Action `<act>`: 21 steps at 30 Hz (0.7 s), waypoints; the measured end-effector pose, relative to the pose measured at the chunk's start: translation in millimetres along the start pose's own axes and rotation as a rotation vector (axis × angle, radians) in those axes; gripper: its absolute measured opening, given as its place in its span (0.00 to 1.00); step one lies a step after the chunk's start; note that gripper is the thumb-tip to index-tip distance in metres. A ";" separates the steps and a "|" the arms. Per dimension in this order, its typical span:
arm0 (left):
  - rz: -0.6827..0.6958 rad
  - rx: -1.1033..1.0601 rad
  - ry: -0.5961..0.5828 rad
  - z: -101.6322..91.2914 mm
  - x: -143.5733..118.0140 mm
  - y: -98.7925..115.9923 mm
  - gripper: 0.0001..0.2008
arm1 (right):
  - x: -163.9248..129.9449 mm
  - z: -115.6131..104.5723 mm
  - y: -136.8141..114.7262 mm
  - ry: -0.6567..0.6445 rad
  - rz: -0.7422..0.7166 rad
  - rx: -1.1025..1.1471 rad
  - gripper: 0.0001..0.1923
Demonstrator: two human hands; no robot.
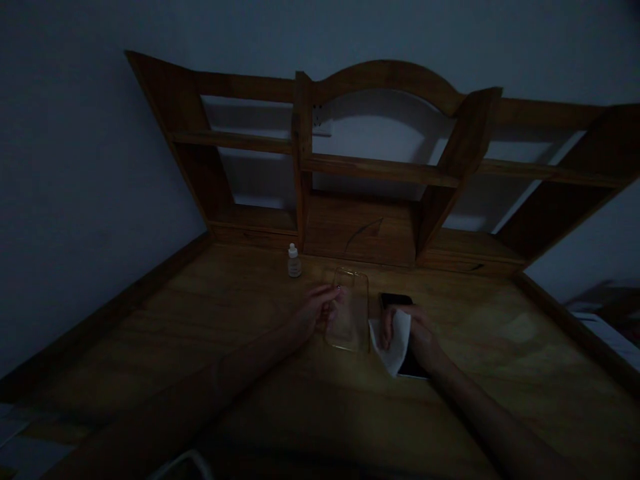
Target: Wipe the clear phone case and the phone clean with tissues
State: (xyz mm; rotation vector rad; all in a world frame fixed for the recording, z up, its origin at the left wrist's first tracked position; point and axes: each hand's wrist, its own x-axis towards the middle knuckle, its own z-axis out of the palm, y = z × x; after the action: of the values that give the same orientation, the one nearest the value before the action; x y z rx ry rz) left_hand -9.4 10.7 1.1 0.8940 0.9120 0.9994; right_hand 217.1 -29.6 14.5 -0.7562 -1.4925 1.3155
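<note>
one bottle [294,267] stands near shelves [380,168]; left hand [323,305] pinches clear case [356,312], right hand [419,328] grips cloth [399,347], partly hiding phone [394,299].

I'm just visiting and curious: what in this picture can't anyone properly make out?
All in the head view:
- Dark phone: its middle is hidden by the right hand and white cloth.
- Small bottle: its label is too small and dim to read.
- Left hand: dim light and blur obscure exactly how its fingers grip the clear case.
- Pale curved object: cut off by the bottom edge.
</note>
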 end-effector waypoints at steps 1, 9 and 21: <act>-0.001 0.014 -0.003 -0.8 1.1 -1.3 0.13 | 2.6 -6.1 1.2 0.072 -0.013 0.014 0.19; -0.040 0.104 -0.110 3.1 -5.4 -2.7 0.16 | 28.3 -62.5 6.3 0.549 -0.165 0.061 0.15; 0.040 0.597 -0.128 -8.6 -9.7 78.5 0.20 | 36.8 -114.9 30.5 0.782 -0.162 0.076 0.18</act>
State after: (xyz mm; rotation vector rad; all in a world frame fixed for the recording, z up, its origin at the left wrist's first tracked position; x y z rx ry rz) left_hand -42.7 25.3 71.9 1.4624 1.1064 0.6952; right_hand 307.3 52.0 -11.7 -0.9354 -0.8450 0.7994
